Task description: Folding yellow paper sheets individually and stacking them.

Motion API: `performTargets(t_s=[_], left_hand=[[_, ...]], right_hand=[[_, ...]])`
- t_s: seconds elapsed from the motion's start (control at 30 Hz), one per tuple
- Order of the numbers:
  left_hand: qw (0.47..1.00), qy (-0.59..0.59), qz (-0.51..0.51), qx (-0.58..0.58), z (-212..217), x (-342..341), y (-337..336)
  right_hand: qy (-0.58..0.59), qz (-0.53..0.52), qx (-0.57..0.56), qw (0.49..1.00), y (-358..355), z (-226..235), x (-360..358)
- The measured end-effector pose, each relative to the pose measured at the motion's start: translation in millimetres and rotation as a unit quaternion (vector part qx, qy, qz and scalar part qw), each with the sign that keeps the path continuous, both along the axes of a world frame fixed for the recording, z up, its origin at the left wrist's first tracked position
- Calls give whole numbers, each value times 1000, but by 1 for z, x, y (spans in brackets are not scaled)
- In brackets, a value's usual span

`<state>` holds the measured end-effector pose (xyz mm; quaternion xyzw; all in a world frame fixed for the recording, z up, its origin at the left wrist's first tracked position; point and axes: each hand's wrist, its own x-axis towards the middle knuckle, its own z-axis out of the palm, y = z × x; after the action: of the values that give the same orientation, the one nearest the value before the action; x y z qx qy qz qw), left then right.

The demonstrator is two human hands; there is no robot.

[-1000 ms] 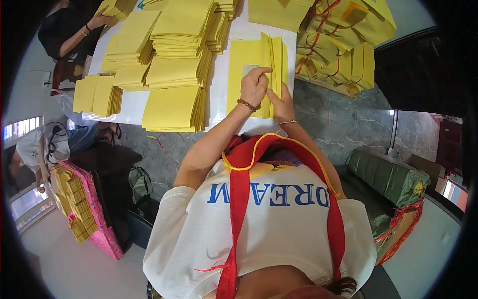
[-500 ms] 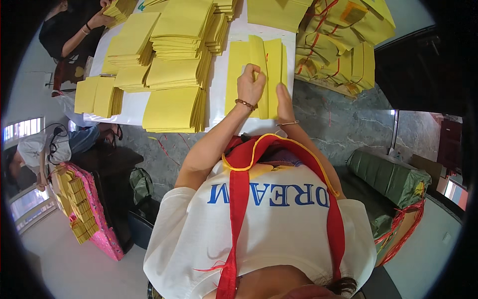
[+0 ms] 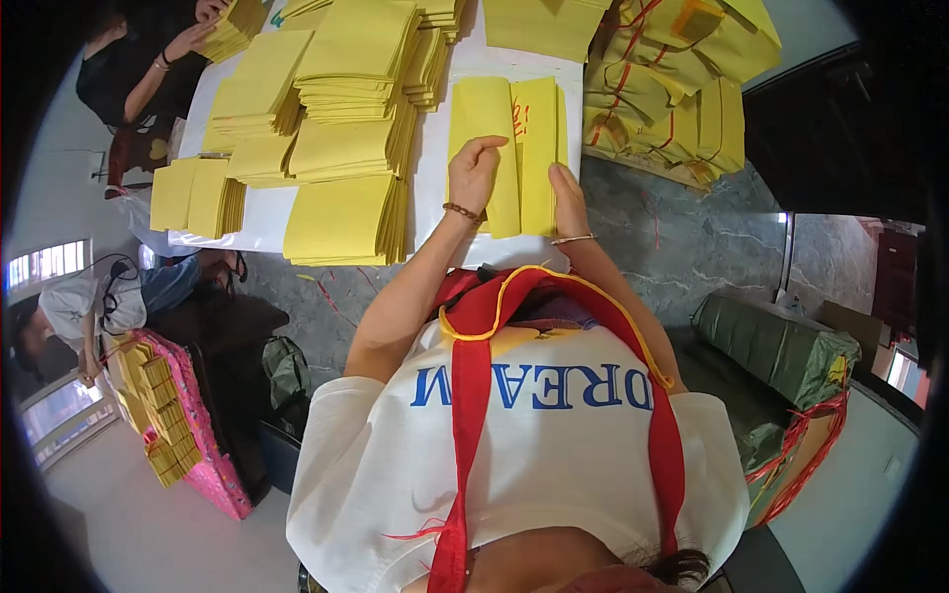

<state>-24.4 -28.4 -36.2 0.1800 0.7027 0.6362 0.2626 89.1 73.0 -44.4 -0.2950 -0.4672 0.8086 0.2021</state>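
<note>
A yellow paper sheet [image 3: 535, 188] with red writing lies on a stack at the front edge of the white table, its left side folded over toward the middle. My left hand [image 3: 473, 178] is closed, its curled fingers gripping the raised flap near the fold. Along the sheet's right edge rests my right hand [image 3: 567, 205], its fingers stretched out straight and touching the paper. Part of the right-hand fingers is hidden. Several piles of folded yellow paper [image 3: 341, 212] stand left of my hands.
The white table [image 3: 440, 168] holds more yellow piles toward the back. Tied yellow bundles [image 3: 664, 119] stand at its right. At the far left another person's hand [image 3: 188, 42] touches a yellow pile. A second person sits lower left by yellow bundles [image 3: 163, 415]. Green wrapped packs [image 3: 766, 346] stand right.
My left hand has shifted left and a little down, drawing the flap with it, so more red writing shows. My right hand stays by the right edge.
</note>
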Motion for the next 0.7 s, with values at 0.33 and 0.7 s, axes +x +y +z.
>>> performTargets(t_s=[0.33, 0.7], left_hand=[[999, 48, -24, -4, -4, -4, 0], [977, 197, 30, -72, 13, 8, 29]], right_hand=[[32, 26, 23, 999, -9, 10, -1], [27, 28, 128, 991, -2, 4, -4]])
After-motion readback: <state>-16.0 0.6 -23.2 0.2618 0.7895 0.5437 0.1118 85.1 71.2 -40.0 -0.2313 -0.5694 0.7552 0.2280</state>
